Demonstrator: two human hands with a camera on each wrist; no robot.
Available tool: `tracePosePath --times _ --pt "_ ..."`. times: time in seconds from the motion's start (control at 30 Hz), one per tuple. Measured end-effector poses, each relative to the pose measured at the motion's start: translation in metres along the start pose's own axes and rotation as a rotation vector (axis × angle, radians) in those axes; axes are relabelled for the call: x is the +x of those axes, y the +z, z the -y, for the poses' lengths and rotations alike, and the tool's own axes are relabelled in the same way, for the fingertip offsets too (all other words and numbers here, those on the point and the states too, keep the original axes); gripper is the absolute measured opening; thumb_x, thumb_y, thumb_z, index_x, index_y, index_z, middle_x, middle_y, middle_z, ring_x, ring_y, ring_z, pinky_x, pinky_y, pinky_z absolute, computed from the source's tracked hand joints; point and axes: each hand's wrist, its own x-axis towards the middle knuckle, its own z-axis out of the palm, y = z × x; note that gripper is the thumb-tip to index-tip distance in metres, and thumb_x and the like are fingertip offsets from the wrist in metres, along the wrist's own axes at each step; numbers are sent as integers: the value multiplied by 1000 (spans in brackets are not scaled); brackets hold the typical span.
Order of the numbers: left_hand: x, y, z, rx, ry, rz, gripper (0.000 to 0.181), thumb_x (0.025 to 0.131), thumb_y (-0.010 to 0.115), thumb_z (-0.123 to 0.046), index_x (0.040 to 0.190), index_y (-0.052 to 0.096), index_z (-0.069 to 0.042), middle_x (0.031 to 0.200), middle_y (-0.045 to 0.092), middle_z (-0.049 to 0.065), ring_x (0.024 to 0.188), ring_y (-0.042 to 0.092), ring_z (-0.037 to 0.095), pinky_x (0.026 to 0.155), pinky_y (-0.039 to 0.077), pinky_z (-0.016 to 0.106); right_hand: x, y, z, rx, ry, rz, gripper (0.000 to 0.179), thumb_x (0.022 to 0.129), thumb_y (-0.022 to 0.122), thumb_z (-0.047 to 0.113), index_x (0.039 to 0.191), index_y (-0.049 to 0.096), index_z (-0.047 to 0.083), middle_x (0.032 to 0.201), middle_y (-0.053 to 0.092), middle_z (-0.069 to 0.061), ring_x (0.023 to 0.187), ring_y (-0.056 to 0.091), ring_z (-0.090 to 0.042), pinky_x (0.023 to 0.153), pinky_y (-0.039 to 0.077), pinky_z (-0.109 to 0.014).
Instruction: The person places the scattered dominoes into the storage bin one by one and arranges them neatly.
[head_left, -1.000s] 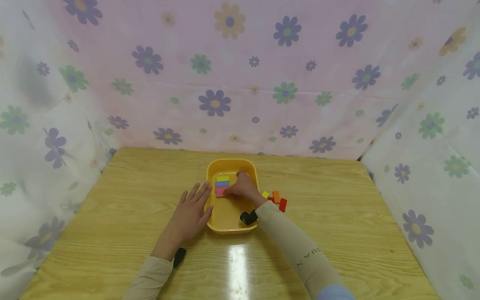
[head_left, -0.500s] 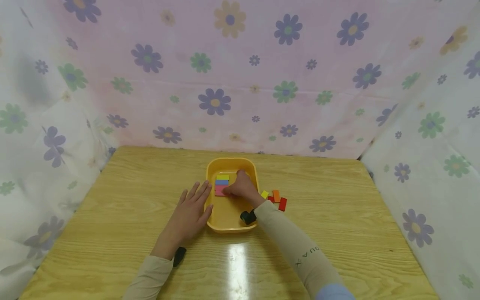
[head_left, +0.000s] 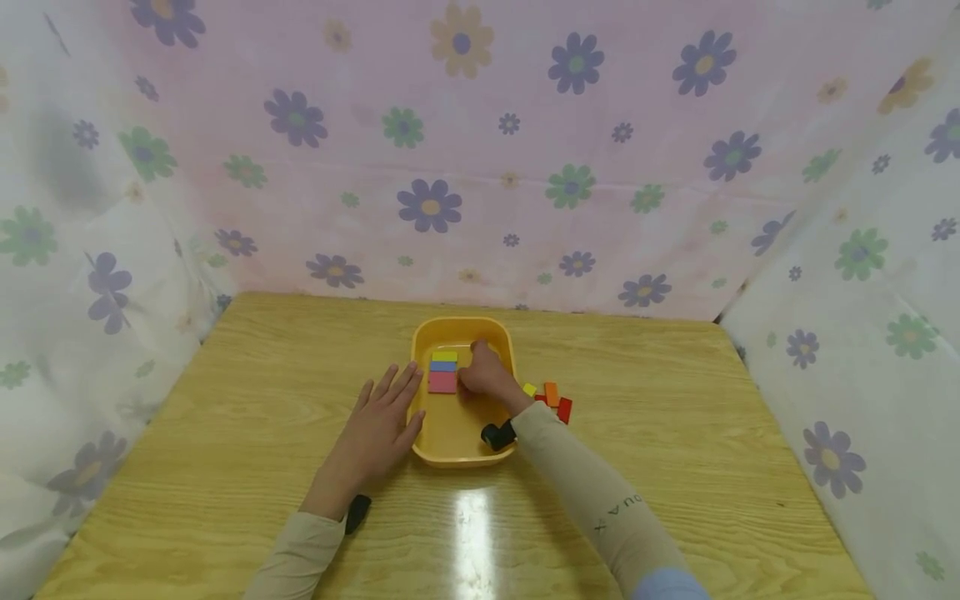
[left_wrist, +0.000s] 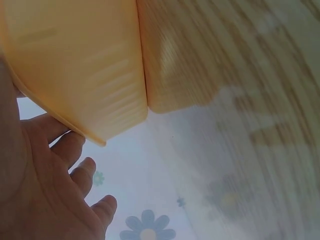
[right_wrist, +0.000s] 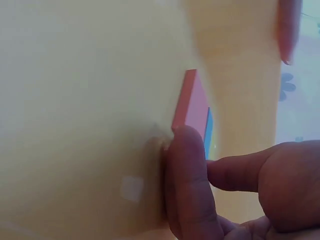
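Observation:
Inside the yellow plastic tray (head_left: 457,442), flat rectangular blocks lie side by side: a yellow block (head_left: 445,356), a blue block (head_left: 443,367) and a wider pink patch of block (head_left: 442,382). My right hand (head_left: 487,375) reaches into the tray just right of them. In the right wrist view its fingertip (right_wrist: 187,135) is right at the end of the pink block (right_wrist: 192,102), thumb alongside, with nothing visible between them. My left hand (head_left: 378,429) lies along the tray's left side, fingers straight; its fingertips (left_wrist: 75,140) meet the rim from outside in the left wrist view.
Right of the tray, partly behind the right forearm, lie a yellow block (head_left: 529,389), an orange block (head_left: 551,393) and red blocks (head_left: 565,409). Dark wrist cameras show at both wrists. Flower-printed curtains (head_left: 480,167) enclose the wooden table (head_left: 660,450) behind and at the sides.
My right hand's thumb has come off the pink patch and shifted slightly right, uncovering it. The pink seam seen earlier no longer shows. The left hand has stayed in place.

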Motion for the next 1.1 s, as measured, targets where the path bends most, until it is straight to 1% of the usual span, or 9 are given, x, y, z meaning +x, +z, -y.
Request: tracePosePath --times 0.13,0.27,0.37,0.47,0.57,0.7,0.87,0.93,1.1 --pt "2 0 -1 -10 12 -19 60 105 52 -32 157 38 -4 165 32 10 153 26 39 120 21 67 1 -8 0 48 3 62 64 101 52 8 156 24 -9 75 65 -11 57 62 -17 70 54 -27" --pt "5 1 -3 -19 23 -27 59 105 53 -30 156 39 -3 165 32 11 153 26 41 119 21 69 -2 -21 4 242 47 148 62 106 46 10 158 18 -7 95 68 -17 67 67 -19 73 62 -32" --pt "6 0 -3 -18 17 -25 59 105 53 -31 156 39 -4 165 32 10 153 26 40 119 21 68 -8 -32 8 357 61 202 61 108 45 12 159 17 -2 111 67 -21 83 71 -25 79 63 -38" --pt "7 0 -2 -12 8 -16 60 105 53 -32 157 38 -5 166 30 9 153 25 39 120 19 67 -15 -43 10 369 11 222 55 108 45 14 158 26 -1 123 65 -23 100 71 -32 84 62 -40" --pt "7 1 -1 4 5 -1 61 105 53 -33 158 37 -6 167 29 9 154 23 38 121 18 66 -23 -51 8 396 -72 208 48 109 45 13 154 37 -1 133 59 -26 117 63 -40 88 61 -39" --pt "6 3 0 23 9 -6 60 105 52 -33 157 38 -6 166 30 8 154 23 37 122 18 65 -33 -57 2 499 -179 119 40 108 47 9 147 49 -2 134 57 -26 122 56 -47 87 60 -34" --pt "2 3 2 44 21 -35 58 105 53 -31 156 41 -5 165 34 10 153 27 38 120 22 65 -41 -52 -11 694 -263 -117 33 104 55 3 135 58 -8 112 66 -11 98 67 -26 73 60 -25" --pt "0 3 1 45 22 -37 58 105 53 -31 155 42 -5 165 34 10 153 28 38 120 22 65 -43 -50 -17 781 -281 -206 28 102 57 2 128 60 -10 106 67 -10 88 67 -18 68 59 -23" --pt "-3 6 1 23 12 -24 59 105 51 -33 156 40 -6 166 31 9 154 24 37 121 20 64 -48 -53 -34 930 -302 -317 15 100 58 -1 110 68 3 99 67 -8 79 64 -15 61 56 -21"
